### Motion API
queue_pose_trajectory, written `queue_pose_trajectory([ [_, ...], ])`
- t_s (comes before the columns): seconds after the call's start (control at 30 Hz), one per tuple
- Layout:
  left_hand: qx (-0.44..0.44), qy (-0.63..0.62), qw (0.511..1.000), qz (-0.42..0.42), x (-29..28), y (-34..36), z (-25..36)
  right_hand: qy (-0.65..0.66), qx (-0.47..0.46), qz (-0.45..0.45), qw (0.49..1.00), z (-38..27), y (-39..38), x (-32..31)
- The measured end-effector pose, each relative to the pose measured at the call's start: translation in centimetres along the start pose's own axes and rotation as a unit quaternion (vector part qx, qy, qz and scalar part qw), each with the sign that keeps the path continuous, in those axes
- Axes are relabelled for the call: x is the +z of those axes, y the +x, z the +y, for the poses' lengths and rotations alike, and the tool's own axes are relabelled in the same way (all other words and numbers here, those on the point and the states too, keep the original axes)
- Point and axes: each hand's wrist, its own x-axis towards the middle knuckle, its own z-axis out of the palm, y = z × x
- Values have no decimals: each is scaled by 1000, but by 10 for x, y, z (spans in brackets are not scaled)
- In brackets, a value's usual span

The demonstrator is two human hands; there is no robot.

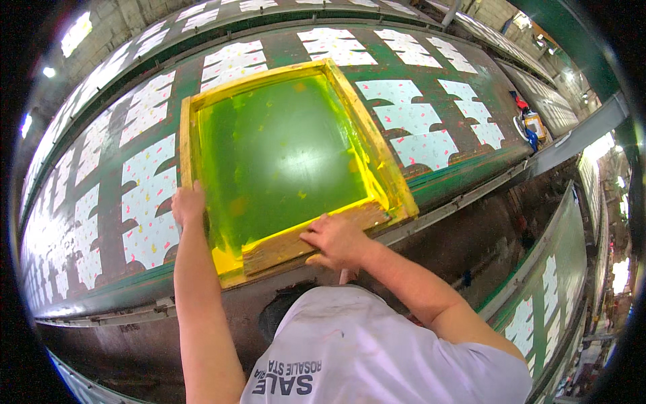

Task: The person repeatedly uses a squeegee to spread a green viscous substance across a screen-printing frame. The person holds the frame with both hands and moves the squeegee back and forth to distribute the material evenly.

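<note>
A yellow-stained wooden screen printing frame [186, 145] lies tilted on the long green table, over the printed fabric pieces. Its green mesh [269, 161] carries a bright glare in the middle. My left hand [188, 203] grips the left rail near its lower end. Along the near side of the mesh sits a wooden squeegee [279, 252], and my right hand [336, 242] is closed over its upper edge, right of centre. Bright yellow ink [225, 259] has gathered at the near left corner and along the right side.
White cut fabric pieces [420, 128] with small coloured prints lie in rows on the green table [464, 195]. A metal rail [464, 212] runs along its near edge. At the far right end are small red, blue and orange items [531, 124]. Another printing table [552, 269] stands lower right.
</note>
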Motion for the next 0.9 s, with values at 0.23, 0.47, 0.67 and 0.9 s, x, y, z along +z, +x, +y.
queue_pose_trajectory([
  [0.23, -25, 48, 998, 29, 1, -2, 8, 200, -29, 58, 978, 71, -61, -24],
  [0.47, -53, 63, 996, 25, 0, -3, 17, 62, 268, 242, 931, 177, -113, -53],
  [0.67, -19, 28, 999, 21, 8, 16, 1, 136, 377, 163, 901, 207, -99, -44],
  [0.9, -4, -96, 995, 3, 11, 23, -16, 79, 391, 152, 904, 206, -76, -38],
])
